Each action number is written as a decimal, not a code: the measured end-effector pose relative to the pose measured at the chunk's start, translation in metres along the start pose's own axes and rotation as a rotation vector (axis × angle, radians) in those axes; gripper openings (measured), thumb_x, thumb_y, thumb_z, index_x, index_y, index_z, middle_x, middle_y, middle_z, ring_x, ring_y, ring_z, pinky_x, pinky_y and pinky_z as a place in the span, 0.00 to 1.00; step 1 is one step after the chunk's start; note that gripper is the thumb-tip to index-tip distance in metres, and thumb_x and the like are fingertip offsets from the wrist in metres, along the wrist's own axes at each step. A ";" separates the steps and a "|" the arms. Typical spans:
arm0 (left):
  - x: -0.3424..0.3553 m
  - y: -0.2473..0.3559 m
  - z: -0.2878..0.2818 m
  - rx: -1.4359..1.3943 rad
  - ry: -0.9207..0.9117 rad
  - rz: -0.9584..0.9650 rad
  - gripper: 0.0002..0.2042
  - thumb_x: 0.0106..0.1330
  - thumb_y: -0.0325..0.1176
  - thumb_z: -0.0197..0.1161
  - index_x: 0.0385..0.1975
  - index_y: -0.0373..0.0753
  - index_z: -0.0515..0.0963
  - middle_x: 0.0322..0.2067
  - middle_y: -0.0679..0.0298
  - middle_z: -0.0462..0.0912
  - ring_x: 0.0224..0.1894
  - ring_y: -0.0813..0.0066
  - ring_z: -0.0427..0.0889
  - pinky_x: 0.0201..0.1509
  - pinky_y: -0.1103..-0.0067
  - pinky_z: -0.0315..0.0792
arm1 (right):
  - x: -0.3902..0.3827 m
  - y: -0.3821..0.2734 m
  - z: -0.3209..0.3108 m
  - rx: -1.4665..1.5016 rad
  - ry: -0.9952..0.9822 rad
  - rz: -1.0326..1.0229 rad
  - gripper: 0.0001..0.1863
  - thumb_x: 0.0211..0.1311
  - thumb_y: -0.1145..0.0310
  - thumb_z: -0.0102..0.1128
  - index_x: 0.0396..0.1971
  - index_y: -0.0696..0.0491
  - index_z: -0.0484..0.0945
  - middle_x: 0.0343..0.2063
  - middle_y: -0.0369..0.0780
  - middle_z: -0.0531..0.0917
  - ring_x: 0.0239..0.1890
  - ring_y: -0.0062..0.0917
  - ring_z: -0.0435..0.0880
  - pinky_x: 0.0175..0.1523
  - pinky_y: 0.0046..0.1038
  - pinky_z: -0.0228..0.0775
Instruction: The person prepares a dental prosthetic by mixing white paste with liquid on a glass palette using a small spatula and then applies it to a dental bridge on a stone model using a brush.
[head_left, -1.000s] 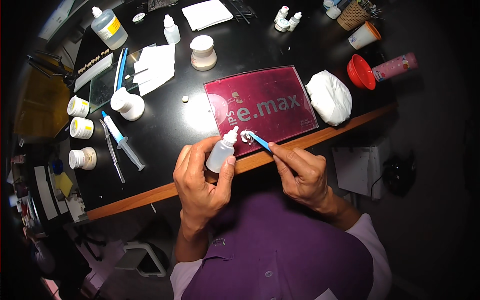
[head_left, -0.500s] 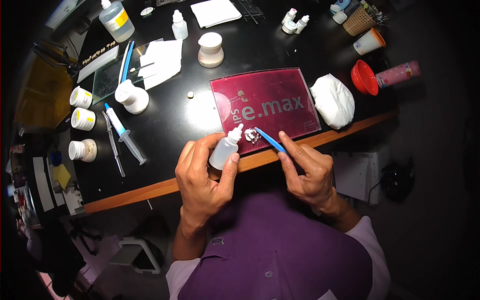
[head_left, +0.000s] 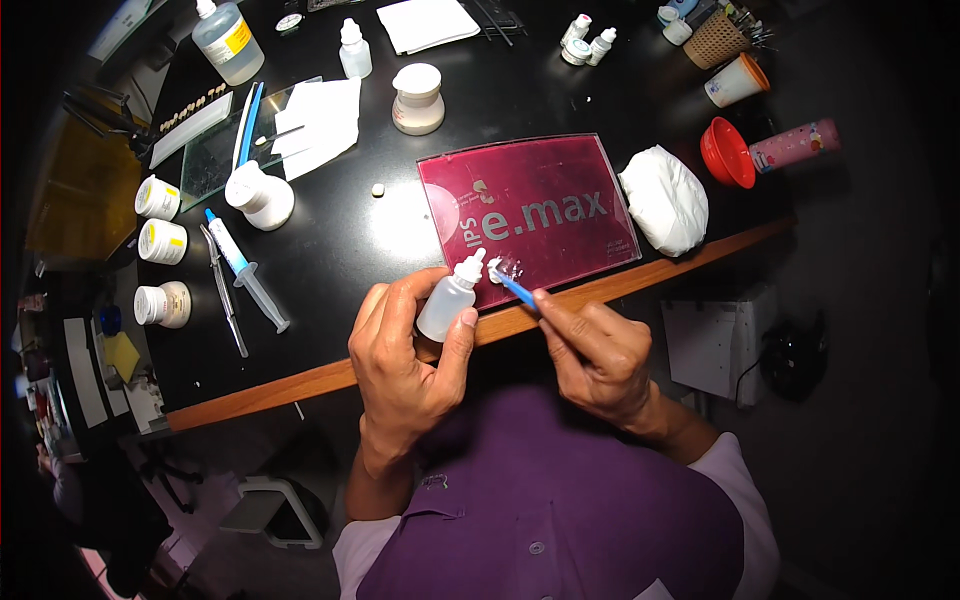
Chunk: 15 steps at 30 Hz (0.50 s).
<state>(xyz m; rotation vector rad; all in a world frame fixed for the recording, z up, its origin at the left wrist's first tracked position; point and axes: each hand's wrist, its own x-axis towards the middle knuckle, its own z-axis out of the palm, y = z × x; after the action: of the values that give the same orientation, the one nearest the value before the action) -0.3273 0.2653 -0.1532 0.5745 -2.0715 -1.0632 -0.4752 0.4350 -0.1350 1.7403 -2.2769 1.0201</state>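
My left hand [head_left: 405,370] is closed round a small translucent dropper bottle [head_left: 447,308], its white nozzle pointing up and away from me. Between the fingers of my right hand [head_left: 600,360] is a blue plastic spatula [head_left: 516,290]. Its tip touches a small heap of white paste [head_left: 495,268] on a dark red glass slab [head_left: 560,235]. The slab lies at the table's front edge, and the bottle is just left of the paste, over the slab's near left corner.
White crumpled tissue [head_left: 665,200] sits right of the slab, beside a red bowl [head_left: 727,153]. A tiny whitish piece [head_left: 378,190] lies left of it. Further left are a syringe [head_left: 245,270], metal tweezers [head_left: 225,290] and several lidded jars [head_left: 163,241]. A round jar [head_left: 417,100] stands behind.
My right hand has moved left with the spatula, which now reaches into the left part of the paste. The white paste is gathered further left. My left hand stays nearly still.
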 end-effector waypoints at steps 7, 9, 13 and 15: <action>0.000 0.001 0.001 0.003 -0.001 -0.005 0.15 0.63 0.28 0.74 0.47 0.31 0.82 0.33 0.55 0.86 0.33 0.62 0.81 0.38 0.69 0.74 | -0.001 -0.002 -0.001 -0.036 -0.054 0.072 0.23 0.61 0.78 0.71 0.57 0.54 0.88 0.16 0.36 0.69 0.13 0.23 0.70 0.20 0.30 0.64; 0.000 0.001 0.000 0.005 -0.001 -0.003 0.15 0.63 0.28 0.74 0.47 0.31 0.82 0.33 0.55 0.86 0.33 0.62 0.81 0.38 0.69 0.74 | 0.001 -0.002 -0.001 -0.019 -0.058 0.095 0.22 0.62 0.77 0.71 0.57 0.54 0.88 0.15 0.36 0.69 0.12 0.23 0.70 0.20 0.30 0.64; 0.000 0.002 -0.001 0.017 -0.003 0.006 0.15 0.63 0.28 0.74 0.47 0.31 0.82 0.33 0.54 0.86 0.33 0.61 0.81 0.38 0.69 0.74 | 0.001 0.001 -0.002 -0.033 -0.080 0.095 0.21 0.63 0.76 0.71 0.57 0.55 0.87 0.14 0.36 0.69 0.11 0.23 0.69 0.19 0.31 0.63; -0.001 0.002 -0.001 0.013 -0.005 -0.007 0.15 0.63 0.28 0.74 0.47 0.31 0.82 0.33 0.54 0.86 0.33 0.61 0.81 0.38 0.69 0.74 | 0.002 0.001 -0.003 -0.021 -0.058 0.087 0.21 0.63 0.76 0.71 0.57 0.55 0.87 0.13 0.36 0.69 0.11 0.24 0.69 0.19 0.31 0.63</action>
<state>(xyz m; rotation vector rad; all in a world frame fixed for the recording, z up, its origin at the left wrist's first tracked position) -0.3265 0.2667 -0.1513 0.5870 -2.0842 -1.0569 -0.4781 0.4358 -0.1322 1.6977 -2.4089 0.9696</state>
